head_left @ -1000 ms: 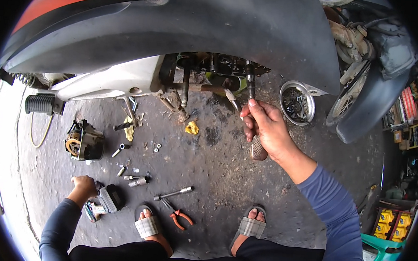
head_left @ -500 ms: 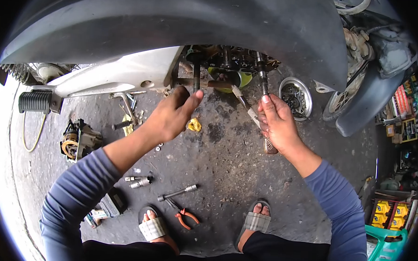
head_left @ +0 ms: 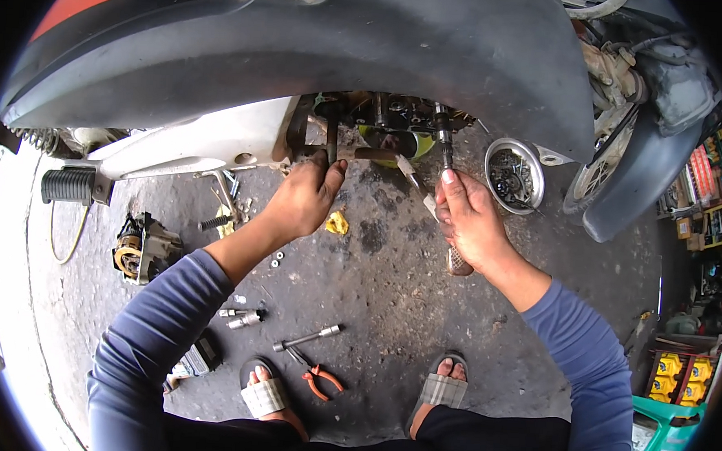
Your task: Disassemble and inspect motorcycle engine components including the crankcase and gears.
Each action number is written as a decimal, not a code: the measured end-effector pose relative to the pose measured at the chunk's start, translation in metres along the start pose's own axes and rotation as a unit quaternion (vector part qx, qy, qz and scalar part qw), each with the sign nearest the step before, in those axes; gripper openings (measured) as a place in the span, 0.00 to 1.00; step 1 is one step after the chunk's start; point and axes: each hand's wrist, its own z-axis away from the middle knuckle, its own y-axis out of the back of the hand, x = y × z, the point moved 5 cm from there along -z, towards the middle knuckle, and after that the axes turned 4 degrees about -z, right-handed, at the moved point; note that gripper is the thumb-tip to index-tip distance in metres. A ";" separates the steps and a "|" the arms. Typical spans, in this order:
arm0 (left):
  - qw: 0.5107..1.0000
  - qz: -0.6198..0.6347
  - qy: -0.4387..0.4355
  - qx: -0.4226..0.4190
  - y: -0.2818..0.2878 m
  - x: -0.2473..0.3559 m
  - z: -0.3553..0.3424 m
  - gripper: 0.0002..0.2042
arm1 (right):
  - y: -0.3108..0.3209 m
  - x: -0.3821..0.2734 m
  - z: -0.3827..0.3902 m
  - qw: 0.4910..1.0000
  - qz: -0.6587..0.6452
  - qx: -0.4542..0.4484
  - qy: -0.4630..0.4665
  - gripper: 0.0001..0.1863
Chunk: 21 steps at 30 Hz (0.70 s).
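Note:
My left hand [head_left: 307, 195] is closed round a dark metal rod [head_left: 332, 134] projecting from the opened engine [head_left: 396, 109] under the grey motorcycle body panel [head_left: 321, 44]. My right hand [head_left: 469, 217] is closed on the lower end of a shiny stepped metal shaft [head_left: 444, 140], also extending from the engine. A pale-wrapped bar [head_left: 410, 175] with a knurled pad [head_left: 459, 263] passes behind my right fingers; whether they touch it I cannot tell. A green basin [head_left: 420, 145] sits beneath the engine. The tips of some fingers are hidden.
A steel bowl of small parts [head_left: 534, 171] lies right. Leftward are an engine part [head_left: 146, 248] and a yellow rag [head_left: 337, 222]. Sockets [head_left: 244, 317], a T-wrench [head_left: 309, 335] and orange-handled pliers [head_left: 323, 380] lie near my feet. Another motorbike's wheel [head_left: 640, 191] and a green plastic object [head_left: 652, 429] are right.
My left hand has moved from the floor at lower left up to the dark rod and closed on it. My right hand has shifted slightly rightward, still on the shaft.

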 end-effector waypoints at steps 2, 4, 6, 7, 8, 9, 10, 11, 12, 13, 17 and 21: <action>0.999 0.011 0.030 -0.009 -0.003 -0.010 -0.001 0.19 | -0.001 -0.001 0.000 1.000 -0.008 -0.007 -0.002 0.20; 0.998 0.046 0.029 -0.018 -0.005 -0.008 -0.001 0.19 | 0.002 0.000 0.000 1.000 -0.013 -0.010 -0.006 0.20; 0.997 0.046 0.042 -0.037 -0.005 -0.009 -0.002 0.22 | 0.003 0.002 -0.002 0.999 -0.021 -0.035 0.006 0.20; 0.996 0.049 0.057 -0.055 -0.007 -0.010 -0.001 0.25 | 0.004 0.002 -0.002 0.999 -0.022 -0.035 0.007 0.20; 0.996 0.048 0.057 -0.056 -0.007 -0.011 -0.002 0.25 | 0.002 0.001 -0.001 0.998 -0.037 -0.045 0.004 0.20; 0.995 0.055 0.059 -0.053 -0.007 -0.012 -0.002 0.25 | 0.001 0.001 -0.001 0.997 -0.052 -0.055 0.000 0.20; 0.995 0.062 0.062 -0.051 -0.008 -0.013 -0.002 0.25 | 0.001 0.001 0.000 0.997 -0.053 -0.054 0.000 0.20; 0.995 0.061 0.062 -0.053 -0.008 -0.014 -0.001 0.25 | 0.002 0.001 -0.001 0.998 -0.040 -0.050 0.002 0.20; 0.995 0.069 0.057 -0.053 -0.008 -0.013 -0.001 0.25 | 0.003 0.002 -0.001 0.999 -0.027 -0.046 0.004 0.20; 0.994 0.077 0.052 -0.054 -0.008 -0.012 -0.001 0.25 | 0.002 0.003 -0.001 0.999 -0.028 -0.045 0.004 0.20; 0.992 0.081 0.059 -0.070 -0.009 -0.014 -0.003 0.25 | 0.002 0.002 -0.002 0.999 -0.015 -0.041 0.030 0.19; 0.995 0.065 0.045 -0.062 -0.005 -0.011 -0.004 0.23 | 0.002 -0.002 -0.001 0.999 -0.016 -0.036 0.030 0.20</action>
